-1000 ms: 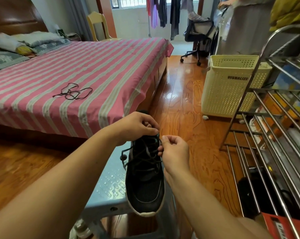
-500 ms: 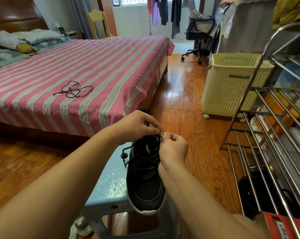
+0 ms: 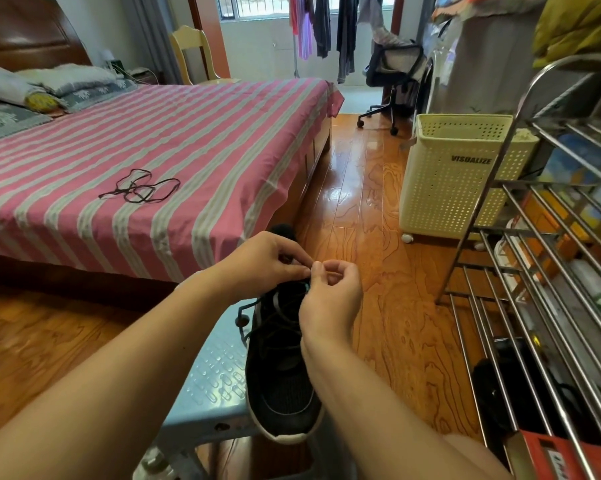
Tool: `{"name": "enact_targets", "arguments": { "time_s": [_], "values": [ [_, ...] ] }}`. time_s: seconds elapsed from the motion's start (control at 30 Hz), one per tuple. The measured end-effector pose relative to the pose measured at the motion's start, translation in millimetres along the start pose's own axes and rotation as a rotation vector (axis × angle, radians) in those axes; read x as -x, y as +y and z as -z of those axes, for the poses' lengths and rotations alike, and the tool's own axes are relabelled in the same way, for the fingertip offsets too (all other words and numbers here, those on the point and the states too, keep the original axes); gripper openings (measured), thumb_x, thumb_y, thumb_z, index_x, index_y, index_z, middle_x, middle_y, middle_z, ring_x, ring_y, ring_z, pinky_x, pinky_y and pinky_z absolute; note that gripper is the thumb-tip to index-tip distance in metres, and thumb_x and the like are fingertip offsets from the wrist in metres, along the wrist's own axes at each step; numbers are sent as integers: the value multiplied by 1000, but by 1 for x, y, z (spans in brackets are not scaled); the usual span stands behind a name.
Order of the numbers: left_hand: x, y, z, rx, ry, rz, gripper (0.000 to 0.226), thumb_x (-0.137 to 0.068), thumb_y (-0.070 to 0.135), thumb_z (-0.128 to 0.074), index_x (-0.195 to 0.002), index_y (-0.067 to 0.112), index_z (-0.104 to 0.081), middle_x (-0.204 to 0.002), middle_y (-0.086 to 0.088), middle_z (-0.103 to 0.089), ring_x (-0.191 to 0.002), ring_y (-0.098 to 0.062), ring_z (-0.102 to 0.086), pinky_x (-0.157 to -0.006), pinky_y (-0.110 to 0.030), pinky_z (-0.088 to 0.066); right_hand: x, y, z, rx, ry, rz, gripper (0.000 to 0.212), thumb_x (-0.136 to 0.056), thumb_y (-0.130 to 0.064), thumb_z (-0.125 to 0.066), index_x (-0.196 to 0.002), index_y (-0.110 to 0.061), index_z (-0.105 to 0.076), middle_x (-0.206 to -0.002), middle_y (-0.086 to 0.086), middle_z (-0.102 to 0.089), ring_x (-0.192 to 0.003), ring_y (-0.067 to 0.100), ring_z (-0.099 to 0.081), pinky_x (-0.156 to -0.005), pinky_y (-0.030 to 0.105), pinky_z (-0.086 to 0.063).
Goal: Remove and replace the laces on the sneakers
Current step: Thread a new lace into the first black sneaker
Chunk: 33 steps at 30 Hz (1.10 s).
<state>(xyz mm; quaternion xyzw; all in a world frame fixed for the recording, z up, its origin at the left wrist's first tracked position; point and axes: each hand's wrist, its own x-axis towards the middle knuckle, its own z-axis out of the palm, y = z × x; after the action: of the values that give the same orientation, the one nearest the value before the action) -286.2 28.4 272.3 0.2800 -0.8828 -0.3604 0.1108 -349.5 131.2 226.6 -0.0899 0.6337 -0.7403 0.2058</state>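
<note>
Pinching the lace near the sneaker collar, your left hand and right hand keep it taut; the stool props it.

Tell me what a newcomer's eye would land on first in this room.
First, the two hands, left hand and right hand, meeting fingertip to fingertip over the black sneaker, which lies on a pale blue stool at the bottom centre. Next, the pink striped bed filling the left, with a loose black lace tangled on it.
</note>
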Motion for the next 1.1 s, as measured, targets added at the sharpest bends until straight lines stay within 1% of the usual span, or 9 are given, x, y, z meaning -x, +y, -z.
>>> {"name": "enact_targets", "arguments": {
  "time_s": [0.1, 0.2, 0.37, 0.57, 0.73, 0.83, 0.97, 1.03, 1.1],
  "values": [
    [4, -1, -1, -38, 15, -5, 7, -92, 24, -75, -97, 27, -80, -88, 10, -74, -83, 1, -66, -80, -23, -58, 3, 5, 11, 61, -54, 57, 4, -98, -25, -63, -95, -24, -66, -88, -7, -67, -82, 6, -65, -67, 18, -51],
    [5, -1, -1, -10, 8, 5, 7, -92, 24, -75, -95, 28, -80, -88, 12, -74, -85, 0, -68, -85, -28, -59, 4, 6, 26, 88, -161, 47, 10, -93, -20, -69, -99, -28, -69, -94, -6, -71, -88, 7, -68, -78, 27, -58],
    [5, 1, -2, 11, 9, 6, 7, -92, 23, -75, -93, 27, -81, -87, 17, -74, -86, 2, -67, -84, -25, -58, 7, 7, 40, 248, -295, -19, 14, -90, -19, -73, -99, -27, -67, -95, -5, -68, -90, 10, -65, -80, 31, -58],
    [5, -1, -1, 62, -3, 22, 7, -92, 22, -76, -94, 26, -82, -90, 13, -75, -90, -4, -70, -90, -32, -59, -2, 5, 42, 232, -253, 7, 10, -90, -15, -72, -87, -24, -75, -86, -5, -74, -88, 10, -69, -80, 31, -58],
    [5, -2, -1, 102, -6, 41, 9, -91, 21, -77, -97, 24, -82, -94, 12, -77, -93, -6, -71, -96, -39, -58, -7, 5, 35, 129, -254, -150, 7, -89, -13, -69, -85, -16, -73, -82, 4, -74, -75, 15, -69, -64, 28, -56],
    [6, -4, 0, 160, -29, 52, 12, -95, 21, -71, -103, 24, -81, -99, 6, -77, -98, -11, -73, -97, -39, -58, -10, 5, 31, 146, -252, -49, 8, -91, -16, -70, -85, -20, -74, -85, 1, -74, -85, 16, -71, -75, 32, -60],
    [-1, 5, 5, 165, -38, 105, 9, -95, 16, -72, -97, 19, -80, -92, -3, -75, -89, -17, -71, -87, -33, -61, -14, 3, 26, 185, -256, 66, 6, -90, -19, -72, -85, -22, -73, -85, -2, -73, -84, 13, -69, -76, 31, -59],
    [-5, 13, 12, 136, -57, 149, 5, -93, 14, -74, -91, 16, -78, -86, -4, -71, -82, -18, -68, -82, -34, -60, -18, 2, 26, 192, -284, 58, 6, -92, -22, -71, -87, -20, -72, -85, 0, -73, -86, 18, -70, -78, 36, -59],
    [-9, 24, 25, 126, -22, 175, 6, -96, 15, -68, -96, 12, -74, -89, -6, -69, -83, -20, -65, -82, -36, -58, -22, 1, 28, 135, -341, -19, 19, -99, -32, -60, -91, -19, -72, -87, -1, -73, -86, 16, -70, -78, 34, -57]
  ]
}}
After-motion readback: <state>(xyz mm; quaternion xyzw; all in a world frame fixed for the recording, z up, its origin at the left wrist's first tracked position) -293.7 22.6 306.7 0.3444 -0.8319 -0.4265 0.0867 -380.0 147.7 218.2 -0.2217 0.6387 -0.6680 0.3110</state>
